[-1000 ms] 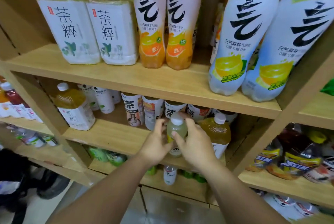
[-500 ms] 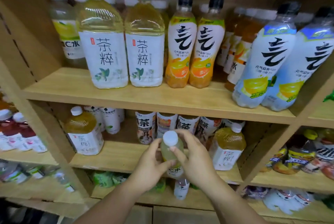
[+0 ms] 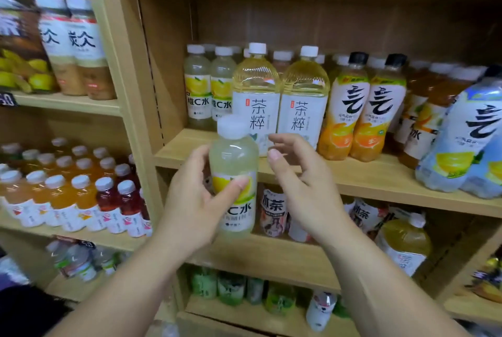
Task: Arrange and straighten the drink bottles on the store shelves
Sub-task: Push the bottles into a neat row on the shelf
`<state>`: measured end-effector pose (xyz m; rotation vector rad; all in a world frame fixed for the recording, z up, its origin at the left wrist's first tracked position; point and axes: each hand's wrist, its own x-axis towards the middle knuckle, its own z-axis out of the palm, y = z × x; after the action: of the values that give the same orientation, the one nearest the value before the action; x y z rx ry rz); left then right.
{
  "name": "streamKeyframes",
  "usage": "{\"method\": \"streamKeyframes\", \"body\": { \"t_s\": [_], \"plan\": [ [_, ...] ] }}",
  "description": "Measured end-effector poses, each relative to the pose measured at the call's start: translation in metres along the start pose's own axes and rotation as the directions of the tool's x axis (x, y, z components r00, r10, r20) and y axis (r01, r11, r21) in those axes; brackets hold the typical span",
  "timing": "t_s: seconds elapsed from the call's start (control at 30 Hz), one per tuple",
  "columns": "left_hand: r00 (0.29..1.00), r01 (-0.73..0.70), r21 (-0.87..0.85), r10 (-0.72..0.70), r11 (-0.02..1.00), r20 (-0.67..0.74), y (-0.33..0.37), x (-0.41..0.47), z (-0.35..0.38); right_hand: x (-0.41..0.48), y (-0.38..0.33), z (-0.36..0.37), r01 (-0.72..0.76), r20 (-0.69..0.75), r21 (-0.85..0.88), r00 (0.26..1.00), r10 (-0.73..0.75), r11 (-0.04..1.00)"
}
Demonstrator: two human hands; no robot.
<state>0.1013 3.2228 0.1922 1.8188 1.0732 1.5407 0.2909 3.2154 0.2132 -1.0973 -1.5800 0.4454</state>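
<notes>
A small pale lemon drink bottle with a white cap and a yellow lemon label is upright in front of the shelf, and my left hand is shut on it, thumb across the label. Just to its right, my right hand is off the bottle with its fingers spread. Two matching lemon bottles stand at the back left of the upper shelf. In front of them are two large pale tea bottles, then two orange soda bottles to the right.
Two big blue-labelled soda bottles lean at the shelf's right end. The shelf below holds tea bottles and a large yellow bottle. The left bay has rows of orange and red drinks. A bare strip of shelf lies left of the large tea bottles.
The lemon bottle has been lifted from the lower shelf up to the level of the upper shelf. My right hand has let go of it and opened; the camera tilted up.
</notes>
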Motion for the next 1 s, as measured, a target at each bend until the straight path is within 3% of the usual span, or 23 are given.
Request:
{"method": "streamKeyframes", "body": {
  "t_s": [0.2,0.33,0.47,0.57,0.77,0.87,1.0],
  "plan": [
    [0.982,-0.02,0.108,0.04,0.994,-0.184,0.007,0.067,-0.052,0.027,0.024,0.003,-0.018,0.009,-0.426,1.0,0.025,0.904],
    [0.979,0.061,0.173,-0.025,0.983,-0.203,-0.001,0.107,-0.057,0.031,0.039,0.01,-0.02,0.067,-0.547,0.995,0.068,0.837],
    [0.981,0.122,0.241,-0.079,0.963,-0.179,-0.015,0.132,-0.049,0.036,0.05,0.016,0.076,0.146,-0.666,0.989,0.029,0.742],
    [0.982,0.142,0.235,-0.107,0.962,-0.155,-0.022,0.142,-0.047,0.045,0.052,0.016,0.092,0.166,-0.687,0.985,0.033,0.72],
    [0.982,0.079,0.382,-0.006,0.921,-0.188,-0.038,0.123,-0.036,0.051,0.065,0.012,0.102,0.186,-0.634,0.982,0.023,0.766],
    [0.968,0.096,0.444,0.021,0.891,-0.252,-0.053,0.109,-0.029,0.053,0.065,0.016,0.079,0.104,-0.583,0.994,-0.022,0.808],
    [0.956,0.144,0.48,0.004,0.865,-0.294,-0.059,0.117,-0.019,0.061,0.065,0.026,0.146,-0.035,-0.586,0.978,-0.205,0.797]
  ]
}}
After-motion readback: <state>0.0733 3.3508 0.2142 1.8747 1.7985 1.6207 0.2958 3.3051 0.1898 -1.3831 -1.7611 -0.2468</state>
